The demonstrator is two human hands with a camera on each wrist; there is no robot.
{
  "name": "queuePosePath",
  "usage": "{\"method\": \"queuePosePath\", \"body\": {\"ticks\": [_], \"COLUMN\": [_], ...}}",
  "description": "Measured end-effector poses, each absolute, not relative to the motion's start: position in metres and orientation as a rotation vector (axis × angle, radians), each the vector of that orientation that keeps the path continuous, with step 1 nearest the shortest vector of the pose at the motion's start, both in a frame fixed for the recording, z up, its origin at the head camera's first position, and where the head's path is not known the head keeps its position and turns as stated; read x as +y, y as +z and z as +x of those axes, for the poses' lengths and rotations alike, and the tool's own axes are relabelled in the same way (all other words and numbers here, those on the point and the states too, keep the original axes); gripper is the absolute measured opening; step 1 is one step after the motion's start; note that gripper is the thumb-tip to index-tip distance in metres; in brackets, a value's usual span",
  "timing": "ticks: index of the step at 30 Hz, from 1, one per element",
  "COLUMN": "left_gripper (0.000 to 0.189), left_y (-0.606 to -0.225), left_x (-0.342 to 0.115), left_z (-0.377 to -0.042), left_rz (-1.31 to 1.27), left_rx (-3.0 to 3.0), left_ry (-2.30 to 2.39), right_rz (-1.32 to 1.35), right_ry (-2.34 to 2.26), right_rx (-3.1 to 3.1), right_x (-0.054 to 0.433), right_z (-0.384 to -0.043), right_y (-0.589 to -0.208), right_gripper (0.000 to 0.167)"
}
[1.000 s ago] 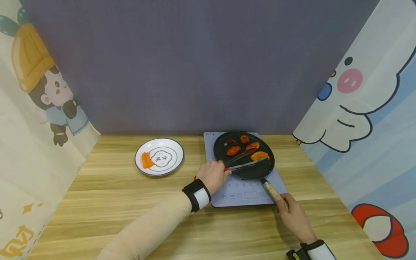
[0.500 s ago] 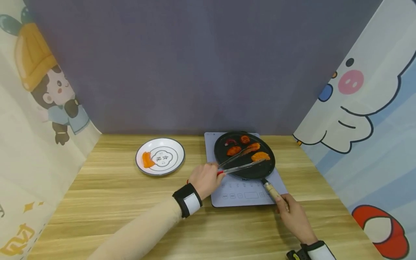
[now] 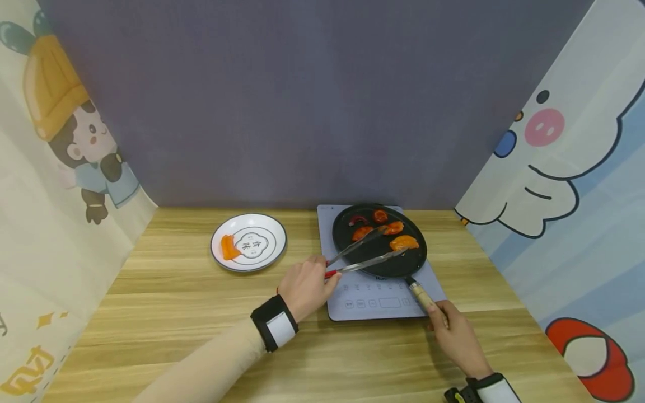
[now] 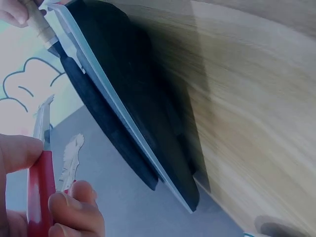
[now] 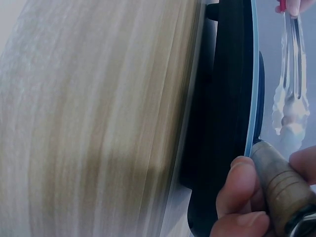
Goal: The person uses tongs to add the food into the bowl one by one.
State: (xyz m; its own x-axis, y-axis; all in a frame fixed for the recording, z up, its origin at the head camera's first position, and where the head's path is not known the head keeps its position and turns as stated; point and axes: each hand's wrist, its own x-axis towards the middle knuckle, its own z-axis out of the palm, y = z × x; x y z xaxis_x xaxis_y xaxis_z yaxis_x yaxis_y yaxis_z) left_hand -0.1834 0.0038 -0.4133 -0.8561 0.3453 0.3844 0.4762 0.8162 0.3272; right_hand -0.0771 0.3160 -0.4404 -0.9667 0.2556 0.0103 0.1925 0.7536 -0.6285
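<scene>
My left hand (image 3: pixel 304 286) grips tongs (image 3: pixel 370 262) with red handles and metal arms, which reach spread over the black frying pan (image 3: pixel 418 262). One tip lies by the near edge of an orange food piece (image 3: pixel 404 242); the other overlaps the gap between a reddish piece (image 3: pixel 360 234) and another orange piece (image 3: pixel 394 228). In the left wrist view, thumb and fingers hold the red handle (image 4: pixel 40 192), and nothing shows between the tongs' tips. My right hand (image 3: pixel 456 336) holds the pan's wooden handle (image 3: pixel 420 294), its fingers curled round it.
Under the pan is a flat, pale induction cooker (image 3: pixel 373 309) with touch controls. To its left stands a white plate (image 3: pixel 274 232) with a blue rim, bearing one orange piece (image 3: pixel 229 247). A round red piece (image 3: pixel 380 215) and a dark red curl (image 3: pixel 357 220) lie in the pan. A grey panel (image 3: pixel 312 112) rises behind.
My left hand has drawn back toward the lower left with the tongs, whose arms are spread wider. The right hand, pan and plate have stayed put.
</scene>
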Motion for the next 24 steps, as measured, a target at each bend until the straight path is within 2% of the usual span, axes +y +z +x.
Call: {"method": "queuePosePath", "body": {"ticks": [9, 24], "left_gripper": [0.034, 0.04], "left_y": [-0.414, -0.414], "left_x": [-0.017, -0.049], "left_z": [-0.174, -0.156], "left_rz": [-0.555, -0.436], "left_rx": [-2.696, -2.694], "left_ry": [-0.626, -0.63], "right_rz": [-0.375, -0.426], "right_ry": [0.997, 1.02], "right_rx": [-2.856, -2.863], "right_x": [0.316, 0.315], "right_z": [-0.078, -0.078], "right_y": [-0.441, -0.441], "right_gripper": [0.035, 0.037]}}
